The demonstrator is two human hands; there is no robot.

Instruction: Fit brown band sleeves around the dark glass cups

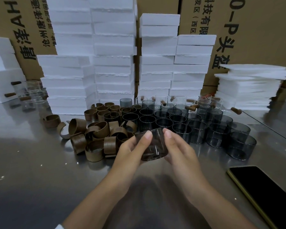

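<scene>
One dark glass cup (153,146) is held tilted above the counter (40,162), midway along its near edge, gripped by the left hand (132,146) and the right hand (177,146). A slip is judged possible: smooth glass, with standing cups (196,128) just behind.

Forearms (97,194) bare; possibly a white sleeve (59,226) by left elbow.

Dark glass cups (196,128) and brown sleeves (97,131) on the worktop (31,162)
One cup (153,146) held tilted, mouth up and away; the rest upright in packed rows behind; sleeves heaped loosely just left of them.
</scene>
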